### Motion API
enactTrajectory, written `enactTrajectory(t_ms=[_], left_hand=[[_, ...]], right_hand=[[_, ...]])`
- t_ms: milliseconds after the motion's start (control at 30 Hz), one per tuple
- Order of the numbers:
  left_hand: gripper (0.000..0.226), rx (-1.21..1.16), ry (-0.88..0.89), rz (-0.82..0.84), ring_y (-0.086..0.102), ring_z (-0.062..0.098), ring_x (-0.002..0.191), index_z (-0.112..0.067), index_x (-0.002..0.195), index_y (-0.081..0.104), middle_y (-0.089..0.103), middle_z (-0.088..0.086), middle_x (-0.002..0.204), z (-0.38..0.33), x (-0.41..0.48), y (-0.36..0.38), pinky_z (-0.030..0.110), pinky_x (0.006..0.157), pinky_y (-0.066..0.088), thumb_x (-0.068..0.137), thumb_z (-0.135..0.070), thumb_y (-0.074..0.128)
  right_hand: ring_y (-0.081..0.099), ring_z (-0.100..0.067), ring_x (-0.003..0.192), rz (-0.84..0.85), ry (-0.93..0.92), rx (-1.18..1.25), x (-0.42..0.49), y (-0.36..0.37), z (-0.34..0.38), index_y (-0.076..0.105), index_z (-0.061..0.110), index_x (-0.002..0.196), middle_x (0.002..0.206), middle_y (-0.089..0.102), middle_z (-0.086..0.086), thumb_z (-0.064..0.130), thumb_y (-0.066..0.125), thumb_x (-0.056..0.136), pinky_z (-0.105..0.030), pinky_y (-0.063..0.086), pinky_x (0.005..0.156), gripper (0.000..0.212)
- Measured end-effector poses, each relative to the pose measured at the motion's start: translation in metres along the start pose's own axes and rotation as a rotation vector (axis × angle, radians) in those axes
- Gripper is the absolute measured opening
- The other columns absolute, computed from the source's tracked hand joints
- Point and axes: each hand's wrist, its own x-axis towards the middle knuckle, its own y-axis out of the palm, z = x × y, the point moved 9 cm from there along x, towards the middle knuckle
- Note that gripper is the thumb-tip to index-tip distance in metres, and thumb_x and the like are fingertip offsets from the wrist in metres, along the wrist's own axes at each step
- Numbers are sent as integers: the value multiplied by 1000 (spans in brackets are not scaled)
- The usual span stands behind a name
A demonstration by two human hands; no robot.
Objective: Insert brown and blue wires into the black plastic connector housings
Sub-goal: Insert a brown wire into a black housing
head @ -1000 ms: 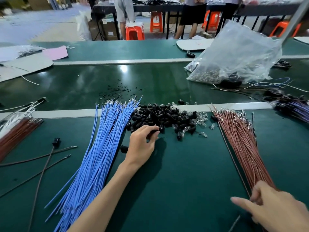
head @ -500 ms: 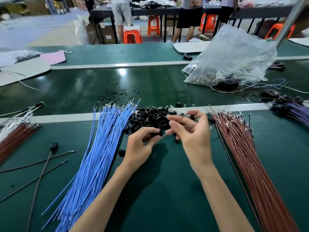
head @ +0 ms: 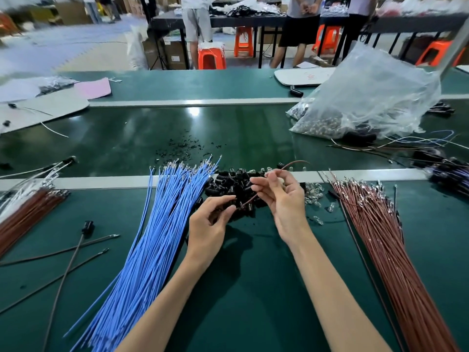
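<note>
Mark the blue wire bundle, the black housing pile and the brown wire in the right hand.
blue wire bundle [head: 157, 237], head view, mid-length of strands
black housing pile [head: 223, 182], head view, left of heap
brown wire [head: 295, 162], head view, its raised far arc

Two hands, three wire bundles and one heap of housings on the counter [head: 253, 288].
One left hand [head: 210, 224] pinching one black housing [head: 236, 206], one right hand [head: 284, 199] pinching one brown wire [head: 295, 162]; one blue bundle [head: 157, 237] and two brown bundles [head: 385, 250], strands too many to count; one housing heap [head: 228, 181], likewise uncountable; three loose dark wires [head: 63, 252] at left; one clear bag [head: 368, 102]; one pink sheet [head: 92, 87]; four orange stools [head: 212, 58]; three people [head: 196, 19] behind.
</note>
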Motion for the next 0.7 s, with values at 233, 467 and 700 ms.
enactTrajectory(t_ms=[233, 467, 700], left_hand=[[25, -98, -69, 1, 63, 3, 85, -27, 101, 61, 65, -5, 93, 6, -2, 2, 15, 78, 49, 86, -7, 66], [19, -93, -42, 0, 65, 6, 85, -26, 98, 69, 70, -11, 91, 3, -1, 2, 16, 77, 50, 84, -14, 69], [16, -196, -111, -43, 65, 5, 76, -12, 93, 67, 70, -6, 84, 10, -1, 0, 14, 70, 51, 79, -7, 74]], right_hand=[[71, -18, 79, 101, -116, -207, -5, 8, 11, 60, 9, 91, 84, 74, -6, 2, 56, 93, -19, 54, 72, 8], [68, -14, 74, 73, -194, -677, -11, 6, 0, 68, 25, 80, 79, 73, 8, 21, 56, 96, -21, 52, 64, 20], [68, -11, 62, -21, -178, -403, -15, 1, -1, 63, 13, 80, 68, 71, 2, 12, 53, 97, -17, 52, 59, 20]])
